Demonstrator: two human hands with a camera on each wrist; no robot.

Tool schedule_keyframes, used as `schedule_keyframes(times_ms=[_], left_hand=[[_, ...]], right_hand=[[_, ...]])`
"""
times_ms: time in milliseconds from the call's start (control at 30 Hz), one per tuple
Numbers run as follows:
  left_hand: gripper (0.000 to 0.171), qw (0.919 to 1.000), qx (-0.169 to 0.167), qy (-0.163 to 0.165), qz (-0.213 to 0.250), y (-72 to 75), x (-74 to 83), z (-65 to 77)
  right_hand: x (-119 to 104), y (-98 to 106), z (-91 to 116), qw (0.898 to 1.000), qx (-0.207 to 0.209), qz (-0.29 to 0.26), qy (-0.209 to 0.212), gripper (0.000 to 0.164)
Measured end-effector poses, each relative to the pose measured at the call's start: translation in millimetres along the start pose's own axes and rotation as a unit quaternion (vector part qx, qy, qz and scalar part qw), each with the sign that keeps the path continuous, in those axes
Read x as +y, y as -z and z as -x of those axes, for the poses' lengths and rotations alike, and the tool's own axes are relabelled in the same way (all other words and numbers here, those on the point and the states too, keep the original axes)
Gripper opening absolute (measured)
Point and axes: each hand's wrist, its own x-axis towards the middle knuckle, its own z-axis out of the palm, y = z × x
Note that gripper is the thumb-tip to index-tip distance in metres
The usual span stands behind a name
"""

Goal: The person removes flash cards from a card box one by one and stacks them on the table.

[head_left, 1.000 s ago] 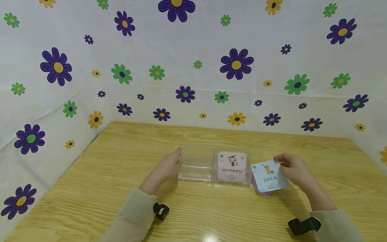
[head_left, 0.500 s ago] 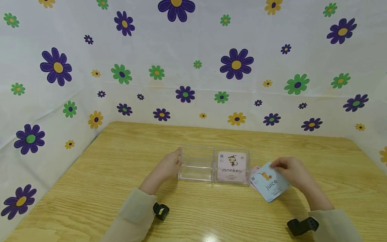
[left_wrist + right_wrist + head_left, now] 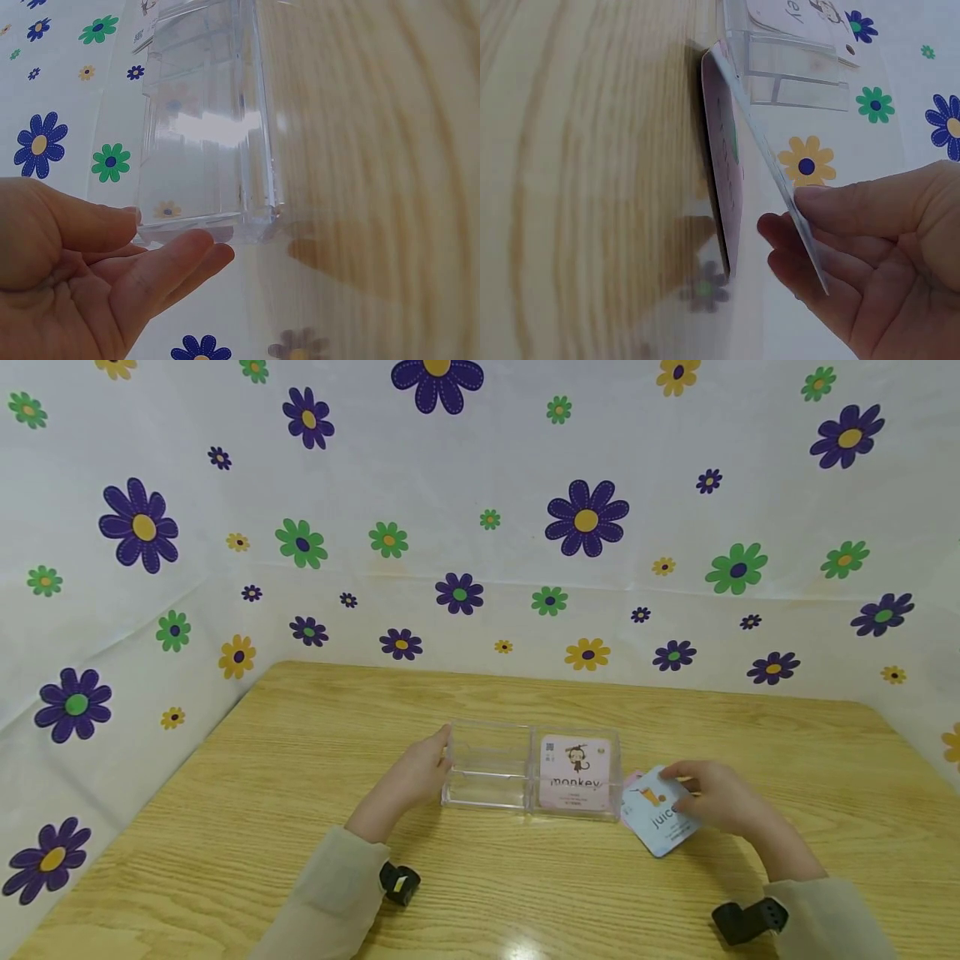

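A blue "juice" card (image 3: 652,831), tilted above the table, is pinched by my right hand (image 3: 716,793) near its upper right corner. In the right wrist view, the card (image 3: 765,154) is edge-on, with the thumb on one face and the fingers behind the other. Beneath it lies a pink card (image 3: 726,157), mostly hidden in the head view. A clear two-compartment box (image 3: 487,792) stands left of them, a pink "monkey" card (image 3: 573,760) showing in its right compartment. My left hand (image 3: 416,772) touches the box's left end with extended thumb and fingers; the left compartment looks empty.
All of this stands on a wood-grain table (image 3: 315,860). A white cloth (image 3: 480,460) with purple, green and yellow flowers rises behind the table and along its left side. Black wrist straps (image 3: 750,920) sit at the beige sleeves (image 3: 330,893).
The juice card has turned clockwise and shifted down slightly, covering more of the pink card. My right hand has moved a little left and down with it. My left hand and the box have stayed put.
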Motion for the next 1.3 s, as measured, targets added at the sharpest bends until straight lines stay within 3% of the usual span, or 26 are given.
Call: schedule_keyframes(times_ms=[300,500,1000,1167,1300], left_hand=[[0.052,1.0000,-0.003,0.004,-0.006,0.5,0.4,0.4],[0.052,1.0000,-0.004,0.001,-0.007,0.0,0.8,0.2],[0.052,1.0000,-0.005,0.001,0.003,1.1,-1.7,1.4],[0.052,1.0000,-0.003,0.000,-0.005,0.4,-1.7,1.0],[0.052,1.0000,-0.003,0.003,-0.008,-0.6,-1.9,-0.4]], right_hand=[[-1,-2,1,0.998,-0.054,0.026,-0.018,0.039],[-1,1,5,0.997,-0.063,0.039,-0.023,0.037],[10,14,15,0.992,-0.056,0.092,-0.058,0.034],[13,17,18,0.995,-0.032,0.073,-0.062,0.035],[14,20,20,0.998,-0.012,0.029,-0.055,0.035]])
